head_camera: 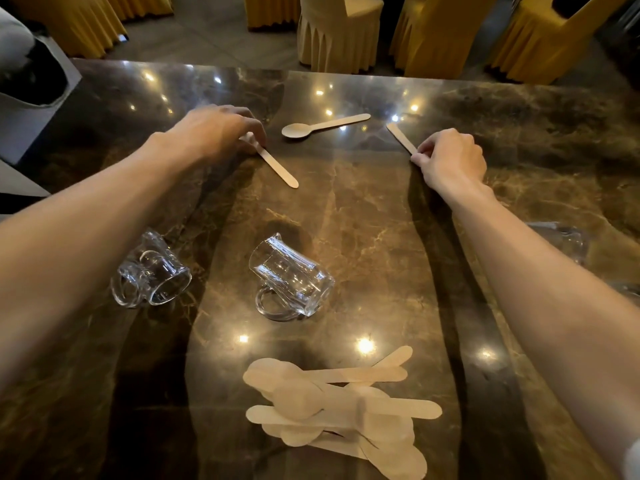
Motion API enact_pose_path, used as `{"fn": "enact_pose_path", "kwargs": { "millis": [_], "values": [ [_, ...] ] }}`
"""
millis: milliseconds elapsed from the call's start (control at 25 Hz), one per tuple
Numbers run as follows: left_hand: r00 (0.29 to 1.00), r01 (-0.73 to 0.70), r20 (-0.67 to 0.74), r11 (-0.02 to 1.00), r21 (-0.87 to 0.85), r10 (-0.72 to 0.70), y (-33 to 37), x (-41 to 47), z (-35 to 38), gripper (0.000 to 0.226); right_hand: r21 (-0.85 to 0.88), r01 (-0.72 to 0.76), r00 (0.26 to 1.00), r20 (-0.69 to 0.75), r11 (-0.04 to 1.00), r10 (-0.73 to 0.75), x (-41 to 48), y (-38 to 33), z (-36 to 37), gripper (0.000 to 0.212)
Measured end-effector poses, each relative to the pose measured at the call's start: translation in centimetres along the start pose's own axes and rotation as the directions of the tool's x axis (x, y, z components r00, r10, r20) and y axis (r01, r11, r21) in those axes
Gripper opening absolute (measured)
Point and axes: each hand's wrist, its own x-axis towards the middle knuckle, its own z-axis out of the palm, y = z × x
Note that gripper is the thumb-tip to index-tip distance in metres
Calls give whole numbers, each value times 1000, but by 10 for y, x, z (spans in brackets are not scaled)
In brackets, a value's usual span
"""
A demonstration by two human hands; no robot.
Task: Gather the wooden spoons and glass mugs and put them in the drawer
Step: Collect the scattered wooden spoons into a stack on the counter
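On the dark marble table, my left hand pinches the bowl end of a wooden spoon whose handle points toward me. My right hand grips another wooden spoon; its handle sticks out to the upper left and its bowl is hidden under the fingers. A third wooden spoon lies free between the hands. Several wooden spoons sit in a pile near the front edge. Two glass mugs lie on their sides under my left forearm and at centre. Another glass mug shows behind my right forearm.
Chairs with yellow and cream covers stand beyond the table's far edge. A grey and black object sits at the far left corner. No drawer is in view.
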Motion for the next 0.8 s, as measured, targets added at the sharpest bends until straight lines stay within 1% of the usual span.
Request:
{"fn": "enact_pose_path", "kwargs": {
  "millis": [200,280,360,520,640,800],
  "values": [
    [1000,-22,22,1000,5,22,1,-1,-2,45,18,40,999,16,999,-40,-3,-2,1,23],
    [1000,-31,-3,999,-10,31,2,-3,-3,46,35,56,998,1,998,-57,-5,-1,1,23],
    [998,-41,-56,999,-30,39,5,-6,-3,44,60,67,998,-23,996,-66,-7,-2,-1,24],
    [975,-108,-204,991,-74,91,13,-16,-8,28,108,129,991,-52,986,-124,-12,-5,-8,24],
    [948,-161,-293,981,-108,124,23,-30,-18,27,152,177,983,-72,972,-167,-21,-9,-20,23],
    [912,-223,-376,967,-123,162,42,-51,-36,25,185,249,967,-100,951,-234,-38,-18,-44,23]
  ]
}}
